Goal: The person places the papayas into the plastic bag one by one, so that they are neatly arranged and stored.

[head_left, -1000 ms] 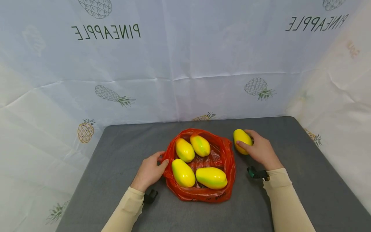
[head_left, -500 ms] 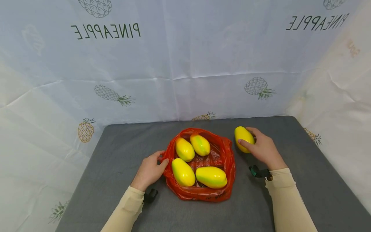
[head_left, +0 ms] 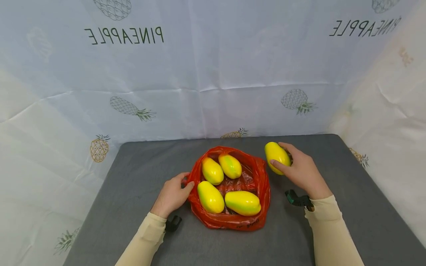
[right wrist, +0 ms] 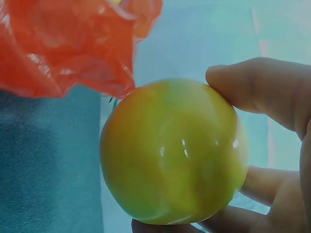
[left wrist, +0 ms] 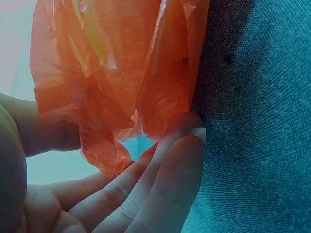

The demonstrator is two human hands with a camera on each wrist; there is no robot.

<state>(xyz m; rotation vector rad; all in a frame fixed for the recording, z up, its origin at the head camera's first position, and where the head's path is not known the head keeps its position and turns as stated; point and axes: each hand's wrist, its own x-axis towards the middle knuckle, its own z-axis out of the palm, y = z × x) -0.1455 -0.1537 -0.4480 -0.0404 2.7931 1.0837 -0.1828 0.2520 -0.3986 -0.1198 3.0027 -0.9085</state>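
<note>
A red plastic bag (head_left: 229,222) stands with its mouth open on the grey table, several yellow-green mangoes (head_left: 243,203) lying inside it. At the bag's left side, my left hand (head_left: 171,195) holds the rim; the left wrist view has the red plastic (left wrist: 116,63) between thumb and fingers. Just right of the bag, my right hand (head_left: 301,170) grips another mango (head_left: 277,157), thumb on the near side and fingers round the far side. Seen end-on in the right wrist view, that mango (right wrist: 175,150) appears close to the bag's edge (right wrist: 68,48); whether they touch I cannot tell.
The grey cloth-covered table (head_left: 139,162) extends around the bag on all sides. A white curtain (head_left: 213,66) printed with pineapples hangs behind the table's back edge, and more of it lines both sides. Dark straps (head_left: 296,199) circle both wrists.
My right hand has raised the mango and shifted it slightly toward the back, then back left toward the bag. My left hand and the bag have stayed in place.
</note>
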